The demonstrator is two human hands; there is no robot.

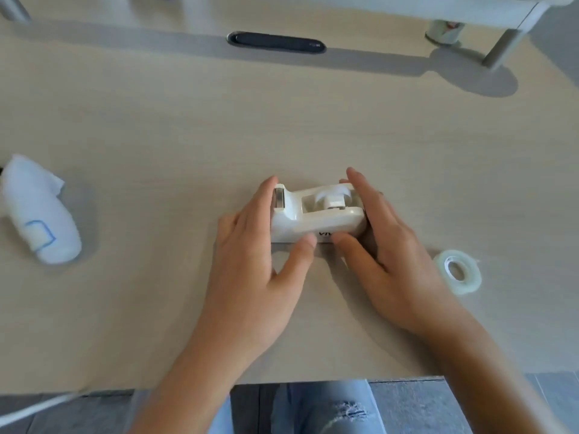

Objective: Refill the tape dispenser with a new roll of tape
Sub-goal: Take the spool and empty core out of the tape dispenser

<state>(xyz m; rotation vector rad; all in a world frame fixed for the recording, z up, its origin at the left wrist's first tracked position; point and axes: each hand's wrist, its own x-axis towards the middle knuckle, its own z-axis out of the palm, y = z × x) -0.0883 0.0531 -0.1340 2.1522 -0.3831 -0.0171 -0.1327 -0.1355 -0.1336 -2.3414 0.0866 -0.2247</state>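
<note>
Pale wood-grain laminate desk (188,126), with a dark oval cable slot (276,42) near the far edge. Raised grey shelf on slanted metal legs (501,45) casting soft shadows. Grey plank floor (407,405) below.

Head-worn view, steeply down, close.

One tape dispenser (316,211), one tape roll (458,270), two hands, one white bottle (37,211).

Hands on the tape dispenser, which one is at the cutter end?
The left hand: its fingers wrap the metal-blade end of the tape dispenser, while the right hand holds the rounded spool end.
</note>
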